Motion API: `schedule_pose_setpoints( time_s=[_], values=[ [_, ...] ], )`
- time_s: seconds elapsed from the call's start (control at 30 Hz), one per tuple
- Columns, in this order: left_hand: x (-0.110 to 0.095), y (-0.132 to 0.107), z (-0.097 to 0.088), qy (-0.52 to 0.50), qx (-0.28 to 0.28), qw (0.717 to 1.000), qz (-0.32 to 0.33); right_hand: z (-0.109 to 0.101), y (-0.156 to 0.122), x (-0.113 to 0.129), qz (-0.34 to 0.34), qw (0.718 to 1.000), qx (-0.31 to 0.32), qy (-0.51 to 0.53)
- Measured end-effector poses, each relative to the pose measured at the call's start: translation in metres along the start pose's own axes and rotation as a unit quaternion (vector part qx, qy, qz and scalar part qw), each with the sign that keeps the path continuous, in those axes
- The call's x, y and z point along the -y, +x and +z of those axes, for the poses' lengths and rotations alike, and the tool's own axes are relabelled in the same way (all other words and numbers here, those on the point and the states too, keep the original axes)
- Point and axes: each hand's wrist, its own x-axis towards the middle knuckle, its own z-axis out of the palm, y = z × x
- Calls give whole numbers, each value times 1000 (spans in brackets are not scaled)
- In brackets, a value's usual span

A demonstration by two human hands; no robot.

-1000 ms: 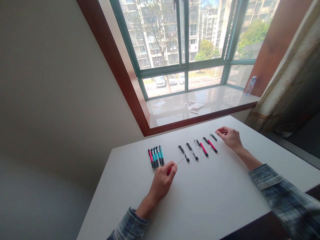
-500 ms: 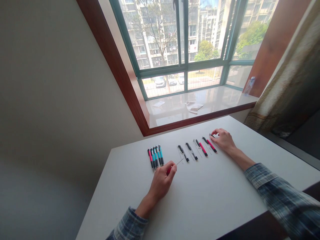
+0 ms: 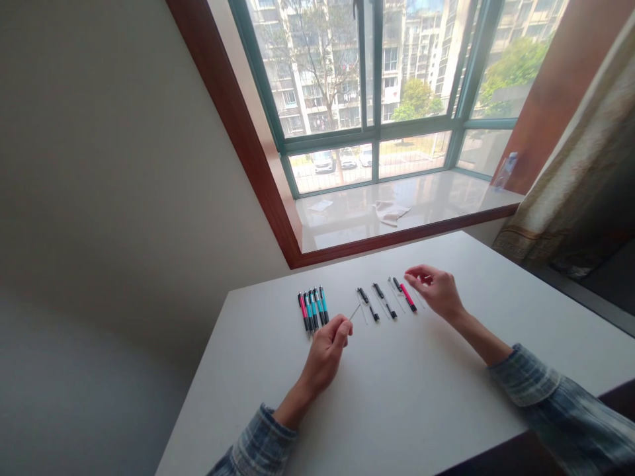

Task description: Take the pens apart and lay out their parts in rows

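Note:
My left hand (image 3: 327,347) rests on the white table (image 3: 397,396), its fingers closed on a pen part whose thin refill tip (image 3: 354,311) pokes out toward the loose parts. My right hand (image 3: 436,291) hovers just above the table at the right end of the row, pinching a small pink and dark pen part between thumb and fingers. A row of taken-apart pens lies between the hands: black pieces (image 3: 370,304), more black pieces (image 3: 385,301) and a pink barrel (image 3: 407,297). Several whole pens (image 3: 312,309), pink and teal, lie side by side to the left.
A windowsill (image 3: 446,198) runs behind the table with a crumpled white cloth (image 3: 390,211), a paper scrap (image 3: 321,205) and a plastic bottle (image 3: 506,170). A curtain (image 3: 570,185) hangs on the right. A plain wall is on the left.
My right hand went to the right end of the row, closed on a part there, and has lifted and drawn left with it. My left hand has hardly moved.

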Motion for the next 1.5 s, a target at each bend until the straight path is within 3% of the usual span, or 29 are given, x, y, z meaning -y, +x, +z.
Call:
schedule_pose_setpoints(
  time_s=[0.07, 0.17, 0.27, 0.33, 0.47, 0.53, 0.63, 0.8, 0.9, 1.03, 1.1, 1.17, 1.3, 1.5],
  values=[
    [0, 0, 2, -43, 10, 999, 1, 22, -20, 27, 26, 980, 106, 165],
    [-1, 0, 4, -68, 25, 997, 3, 52, -44, 59, 55, 917, 236, 317],
    [-4, 0, 5, -39, 40, 998, 6, 66, -51, 78, 71, 872, 288, 390],
    [-6, 0, 5, -15, 45, 999, 4, 68, -49, 81, 77, 868, 284, 399],
    [-5, -1, 4, 5, 42, 999, -4, 67, -41, 71, 111, 900, 176, 384],
    [-3, -1, 3, 3, 36, 999, -8, 67, -39, 66, 127, 900, 147, 390],
    [-1, -1, 4, -11, 31, 999, -14, 69, -44, 64, 138, 889, 169, 404],
    [0, 0, 5, -46, 39, 998, -5, 71, -54, 77, 108, 870, 263, 402],
    [-4, 0, 8, -35, 49, 998, -7, 56, -44, 75, 108, 882, 233, 395],
    [-8, 2, 10, -19, 49, 999, -11, 5, -19, 42, 84, 950, 71, 292],
    [-9, 2, 11, -11, 51, 999, -13, -24, -11, 16, 55, 985, -21, 162],
    [-9, 2, 11, -3, 54, 998, -13, -46, -8, -9, 32, 997, -74, 12],
    [-9, 1, 10, -2, 60, 998, -13, -63, -9, -38, 24, 990, -21, -138],
    [-10, 0, 12, -23, 64, 997, -19, -57, -8, -42, 31, 977, 39, -205]
  ],
)
